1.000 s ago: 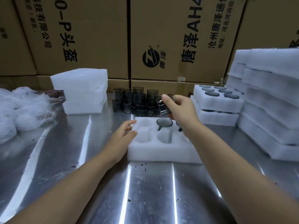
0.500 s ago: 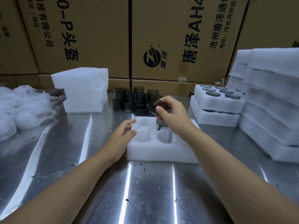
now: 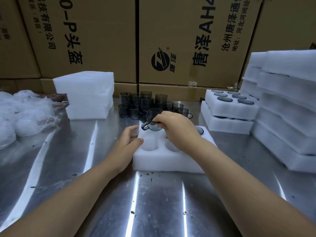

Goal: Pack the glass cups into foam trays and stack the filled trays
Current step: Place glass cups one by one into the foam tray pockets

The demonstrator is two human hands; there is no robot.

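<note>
Over the tray's (image 3: 164,161) far-left pocket, the right hand (image 3: 172,127) has its fingers curled round a smoky cup (image 3: 152,119), which is tilted with its handle pointing left and not yet seated. The left hand (image 3: 126,146) rests slack-fingered against the tray's left edge, holding nothing. A second cup (image 3: 199,130) sits in the far-right pocket, and the near pockets look bare.

Glass this thin is likely light, stiff, slick and quick to chip. It is better taken by the wall than by the small handle, and lowered straight. The foam is soft and should give.

Loose cups (image 3: 145,103) crowd just behind the tray. Filled trays (image 3: 229,108) are stacked at right and blank foam (image 3: 85,93) at left. The steel table (image 3: 102,194) is glossy and flecked with dark bits, and cartons (image 3: 171,40) wall the back.
</note>
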